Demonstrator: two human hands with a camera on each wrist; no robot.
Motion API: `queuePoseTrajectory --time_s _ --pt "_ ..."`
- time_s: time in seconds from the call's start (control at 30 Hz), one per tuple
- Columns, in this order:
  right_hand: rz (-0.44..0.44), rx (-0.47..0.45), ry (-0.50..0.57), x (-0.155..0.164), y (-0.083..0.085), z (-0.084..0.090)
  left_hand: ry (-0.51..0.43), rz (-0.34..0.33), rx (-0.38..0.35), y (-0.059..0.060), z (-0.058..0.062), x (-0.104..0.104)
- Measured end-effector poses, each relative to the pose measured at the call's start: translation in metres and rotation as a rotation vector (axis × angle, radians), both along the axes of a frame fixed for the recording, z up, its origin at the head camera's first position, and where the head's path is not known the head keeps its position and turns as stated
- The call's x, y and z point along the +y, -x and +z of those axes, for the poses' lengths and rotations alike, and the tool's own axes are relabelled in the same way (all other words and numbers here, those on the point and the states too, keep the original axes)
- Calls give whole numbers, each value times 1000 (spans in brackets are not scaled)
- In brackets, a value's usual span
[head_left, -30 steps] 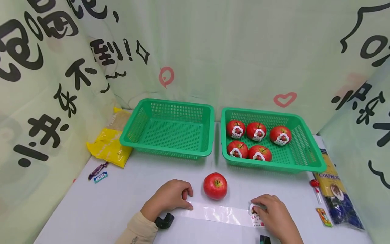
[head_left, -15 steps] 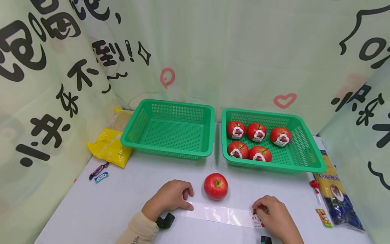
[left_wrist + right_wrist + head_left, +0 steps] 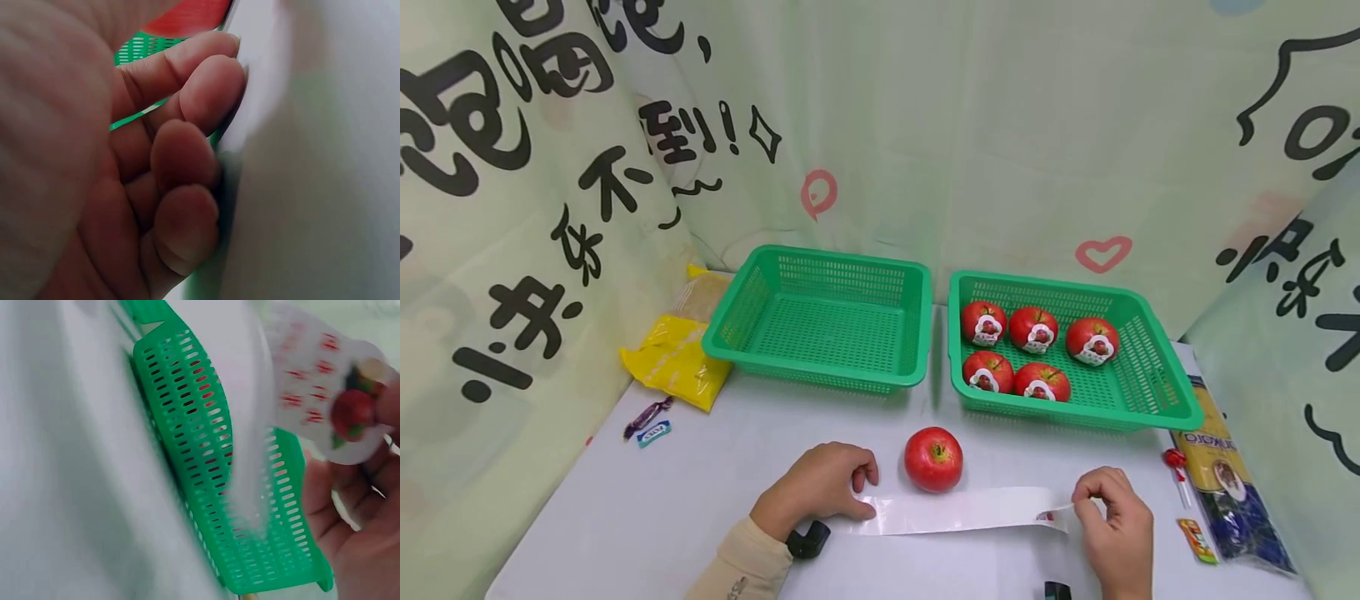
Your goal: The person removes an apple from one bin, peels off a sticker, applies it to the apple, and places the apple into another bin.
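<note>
A bare red apple (image 3: 933, 459) sits on the white table between my hands. Just in front of it lies a white backing strip (image 3: 955, 510). My left hand (image 3: 850, 493) holds the strip's left end down with curled fingers (image 3: 187, 156). My right hand (image 3: 1078, 508) pinches a sticker (image 3: 1051, 517) at the strip's lifted right end. The right wrist view shows the sticker (image 3: 325, 394), white with a red apple picture, between my fingertips. The right green basket (image 3: 1157, 392) holds several stickered apples (image 3: 1039, 330). The left green basket (image 3: 808, 377) holds nothing.
A yellow bag (image 3: 673, 358) and two wrapped sweets (image 3: 647, 421) lie at the left. A pasta pack (image 3: 1225, 475), a lollipop (image 3: 1176, 467) and a small packet (image 3: 1197, 537) lie at the right. Printed curtains close in three sides.
My right hand has risen and moved right, pulling the sticker and the strip's right end up off the table. The left hand and the apple have stayed put.
</note>
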State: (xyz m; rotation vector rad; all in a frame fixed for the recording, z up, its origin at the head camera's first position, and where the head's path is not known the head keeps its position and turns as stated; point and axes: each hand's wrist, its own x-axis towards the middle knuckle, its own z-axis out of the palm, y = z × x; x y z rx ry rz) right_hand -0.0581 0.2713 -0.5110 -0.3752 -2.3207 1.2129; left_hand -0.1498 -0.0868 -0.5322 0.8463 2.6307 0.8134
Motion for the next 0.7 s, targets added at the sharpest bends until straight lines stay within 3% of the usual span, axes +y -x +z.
queuePoseTrajectory --time_s 0.2,0.37,0.47,0.6,0.7 --pt "-123 293 312 0 -1 3 -22 -18 -14 0 -1 -3" --pt "-49 531 589 0 2 0 -59 -37 -69 2 5 -3" --pt "-16 519 614 -3 2 -1 -80 -23 -3 4 14 8" --pt "-22 339 506 -7 2 1 -53 -10 158 5 23 36" --pt "-25 195 440 -10 6 1 -32 -5 180 5 20 53"
